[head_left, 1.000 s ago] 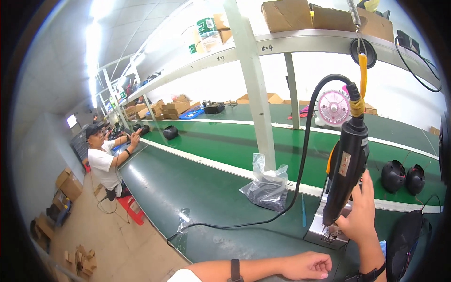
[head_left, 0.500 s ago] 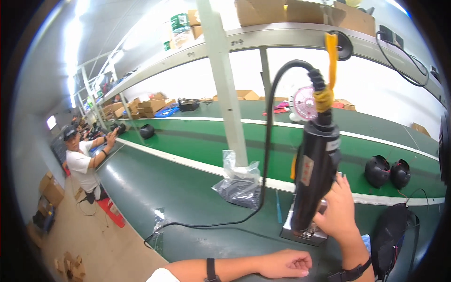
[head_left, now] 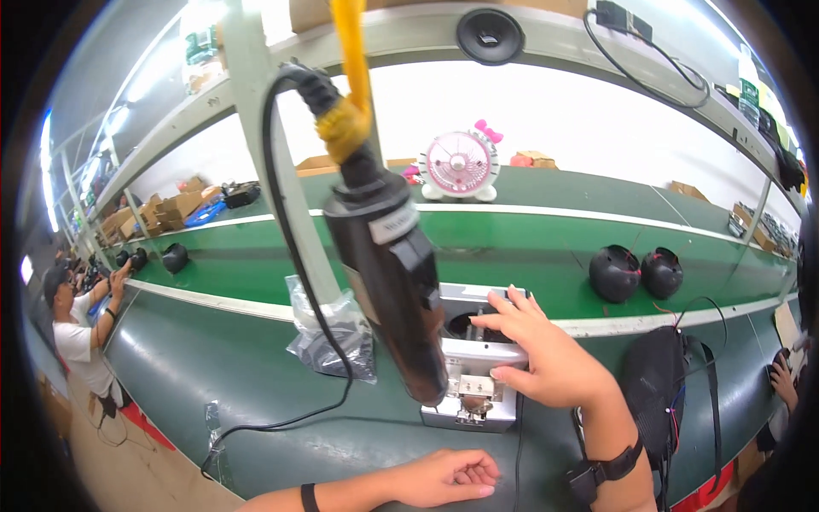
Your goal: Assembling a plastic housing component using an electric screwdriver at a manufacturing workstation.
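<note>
I sit at a long grey-green table (head_left: 222,375) beside a green conveyor belt (head_left: 529,247) edged in white, which runs the length of a bright workshop. A pale metal post (head_left: 281,196) rises before me to an overhead shelf (head_left: 546,34) with cardboard boxes (head_left: 179,205) stacked further down the line on my left. Strong white light floods in behind the belt, where a small pink fan (head_left: 459,164) stands, and the floor (head_left: 145,469) to my left is tan.

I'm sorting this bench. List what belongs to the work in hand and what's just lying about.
In the work:
right hand on the metal fixture
hanging screwdriver
left hand, resting on the bench

Lying about:
plastic bag
pink fan
two black shells
black bag
</note>
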`<state>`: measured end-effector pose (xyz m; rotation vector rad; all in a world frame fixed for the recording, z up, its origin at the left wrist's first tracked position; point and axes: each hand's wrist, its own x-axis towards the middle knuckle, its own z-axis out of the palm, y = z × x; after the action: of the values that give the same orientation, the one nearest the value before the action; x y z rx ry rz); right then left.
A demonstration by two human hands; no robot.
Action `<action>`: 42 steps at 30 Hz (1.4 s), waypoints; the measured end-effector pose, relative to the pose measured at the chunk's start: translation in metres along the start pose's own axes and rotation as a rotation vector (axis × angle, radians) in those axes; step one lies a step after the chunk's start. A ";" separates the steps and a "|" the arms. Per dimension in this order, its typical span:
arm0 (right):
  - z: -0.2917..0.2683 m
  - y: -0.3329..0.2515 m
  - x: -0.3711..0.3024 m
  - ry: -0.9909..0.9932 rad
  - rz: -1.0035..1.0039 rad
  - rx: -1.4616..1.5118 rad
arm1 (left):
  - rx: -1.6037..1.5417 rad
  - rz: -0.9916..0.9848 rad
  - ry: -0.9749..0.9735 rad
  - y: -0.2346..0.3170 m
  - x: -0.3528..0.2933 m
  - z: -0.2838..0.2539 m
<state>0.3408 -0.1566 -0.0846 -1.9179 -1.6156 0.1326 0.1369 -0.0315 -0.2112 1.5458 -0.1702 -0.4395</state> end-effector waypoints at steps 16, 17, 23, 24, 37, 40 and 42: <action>0.004 -0.021 0.002 0.226 -0.145 -0.097 | 0.069 -0.009 0.026 0.012 -0.003 0.000; 0.005 -0.026 0.000 0.180 -0.080 -0.093 | 0.070 -0.009 0.028 0.012 -0.003 0.000; 0.031 -0.028 0.000 0.201 -0.090 -0.244 | 0.094 0.029 0.033 0.007 -0.002 -0.001; 0.030 -0.033 0.001 0.203 -0.110 -0.228 | 0.099 0.020 0.057 0.008 -0.004 0.000; 0.031 -0.041 0.001 0.151 -0.163 -0.304 | 0.122 0.100 0.045 0.010 0.000 0.001; 0.034 -0.042 0.002 0.174 -0.164 -0.343 | 0.124 0.109 0.044 0.009 0.000 0.001; 0.035 -0.043 0.003 0.192 -0.160 -0.356 | 0.121 0.116 0.042 0.008 0.000 0.001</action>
<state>0.2885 -0.1381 -0.0897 -1.9737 -1.7387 -0.4188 0.1379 -0.0327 -0.2034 1.6526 -0.2570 -0.3097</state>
